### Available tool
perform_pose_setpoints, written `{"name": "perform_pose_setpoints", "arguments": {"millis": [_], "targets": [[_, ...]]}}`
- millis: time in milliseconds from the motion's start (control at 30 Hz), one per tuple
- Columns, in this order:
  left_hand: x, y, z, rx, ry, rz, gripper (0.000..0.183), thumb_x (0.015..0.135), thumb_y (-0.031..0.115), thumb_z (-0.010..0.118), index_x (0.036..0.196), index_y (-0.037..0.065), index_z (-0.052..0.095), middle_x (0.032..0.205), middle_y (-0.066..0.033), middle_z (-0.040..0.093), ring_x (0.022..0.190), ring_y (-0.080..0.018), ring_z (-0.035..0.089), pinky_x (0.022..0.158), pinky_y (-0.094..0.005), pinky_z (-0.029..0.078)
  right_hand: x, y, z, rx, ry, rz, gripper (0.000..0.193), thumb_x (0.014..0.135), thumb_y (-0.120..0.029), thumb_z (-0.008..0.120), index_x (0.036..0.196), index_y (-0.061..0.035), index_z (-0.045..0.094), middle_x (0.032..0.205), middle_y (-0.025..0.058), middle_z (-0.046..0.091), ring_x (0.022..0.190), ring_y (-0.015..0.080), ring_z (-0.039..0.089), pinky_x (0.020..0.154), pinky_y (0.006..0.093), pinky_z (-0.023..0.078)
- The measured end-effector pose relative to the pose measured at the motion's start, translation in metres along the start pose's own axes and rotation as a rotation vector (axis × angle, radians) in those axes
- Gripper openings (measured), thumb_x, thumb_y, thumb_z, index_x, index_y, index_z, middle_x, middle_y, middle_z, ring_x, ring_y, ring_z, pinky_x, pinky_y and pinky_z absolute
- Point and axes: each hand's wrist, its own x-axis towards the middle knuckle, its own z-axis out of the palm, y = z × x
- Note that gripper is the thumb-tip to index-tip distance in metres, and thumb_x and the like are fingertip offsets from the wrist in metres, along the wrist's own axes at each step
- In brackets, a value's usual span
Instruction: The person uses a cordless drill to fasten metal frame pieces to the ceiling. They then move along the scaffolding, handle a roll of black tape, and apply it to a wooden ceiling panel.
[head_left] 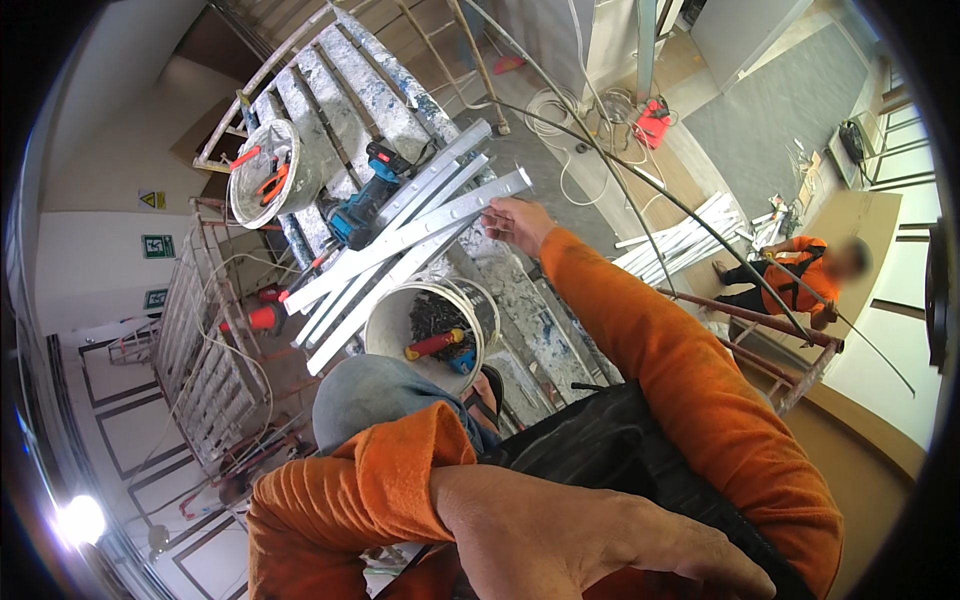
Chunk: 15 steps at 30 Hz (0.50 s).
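Your right hand (518,225) is half curled against the end of a metal strip (440,222), its grip unclear, while your left hand (590,540) spreads loosely open, apparently empty.

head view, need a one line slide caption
Right hand at pale strips lying across a spattered scaffold platform, blue power tool alongside.

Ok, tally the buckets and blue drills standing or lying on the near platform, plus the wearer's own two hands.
Buckets: 2 (far bucket, near bucket)
Blue drill: 1
Wearer's hands: 2 (left hand, right hand)
Total: 5
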Motion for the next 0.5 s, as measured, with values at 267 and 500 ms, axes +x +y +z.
{"name": "perform_pose_setpoints", "arguments": {"millis": [267,500], "targets": [[-0.004,0.001,0.002,0.011,0.006,0.042,0.097,0.087,0.059,0.076,0.148,-0.009,0.046,0.143,-0.0264,0.056,0.130,-0.0361,0.058,0.110,-0.0464,0.047,-0.006,-0.003,0.008,-0.145,0.014,-0.027,0.035,0.094,-0.024,0.074,0.120,-0.0038,0.061,0.111,0.0110,0.068,0.098,0.0220,0.067,0.079,0.0395,0.060],[0.000,0.009,0.000,0.034,-0.036,0.025,0.096,0.087,0.059,0.075,0.148,-0.008,0.046,0.144,-0.0258,0.055,0.130,-0.0357,0.058,0.110,-0.0467,0.047,-0.004,0.005,-0.001,-0.271,-0.029,0.004,0.024,0.090,-0.018,0.076,0.107,-0.0034,0.069,0.096,0.0120,0.072,0.082,0.0226,0.070,0.071,0.0392,0.061]]}}
